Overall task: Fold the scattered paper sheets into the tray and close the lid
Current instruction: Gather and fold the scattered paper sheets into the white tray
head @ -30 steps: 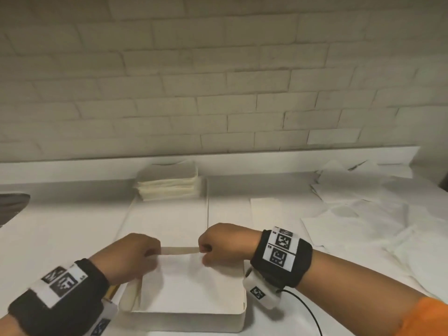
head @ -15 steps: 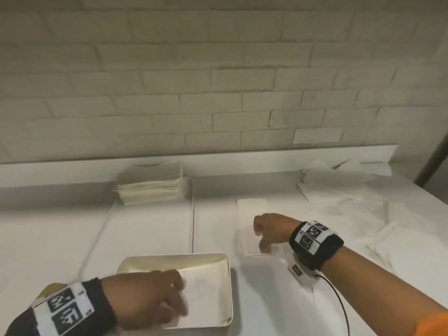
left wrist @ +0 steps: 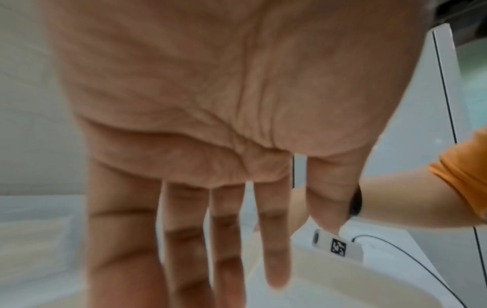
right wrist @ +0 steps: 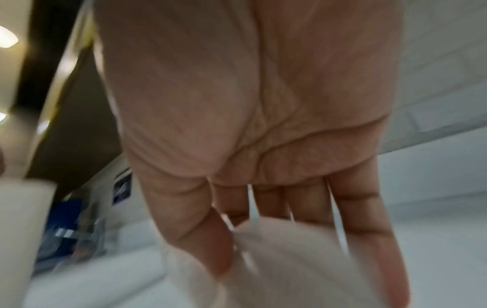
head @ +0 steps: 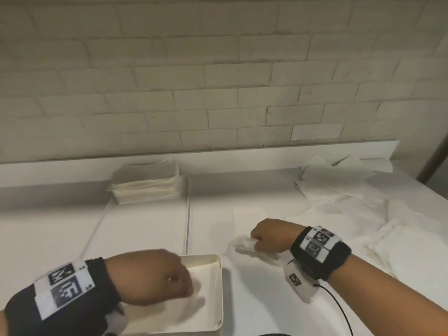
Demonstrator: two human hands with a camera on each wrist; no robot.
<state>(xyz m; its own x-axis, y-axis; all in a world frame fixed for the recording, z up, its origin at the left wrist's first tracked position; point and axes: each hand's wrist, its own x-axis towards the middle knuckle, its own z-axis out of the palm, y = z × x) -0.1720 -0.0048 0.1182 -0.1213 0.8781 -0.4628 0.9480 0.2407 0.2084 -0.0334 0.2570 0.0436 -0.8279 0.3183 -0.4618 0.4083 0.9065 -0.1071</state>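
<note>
A cream tray sits at the near edge of the white table, with a folded white sheet lying in it. My left hand lies over the tray's left part; in the left wrist view its fingers are straight and hold nothing. To the right of the tray, my right hand pinches a white paper sheet off the table; in the right wrist view the thumb presses that sheet against the fingers. No lid is in view.
A stack of folded sheets stands at the back, left of centre. Loose white sheets are scattered over the right side of the table. A brick wall and a low white ledge bound the back. A cable trails from my right wrist.
Both hands let go of the folded sheet, which now lies in the tray. My right hand moved right and took hold of a loose sheet; my left hand stays flat over the tray.
</note>
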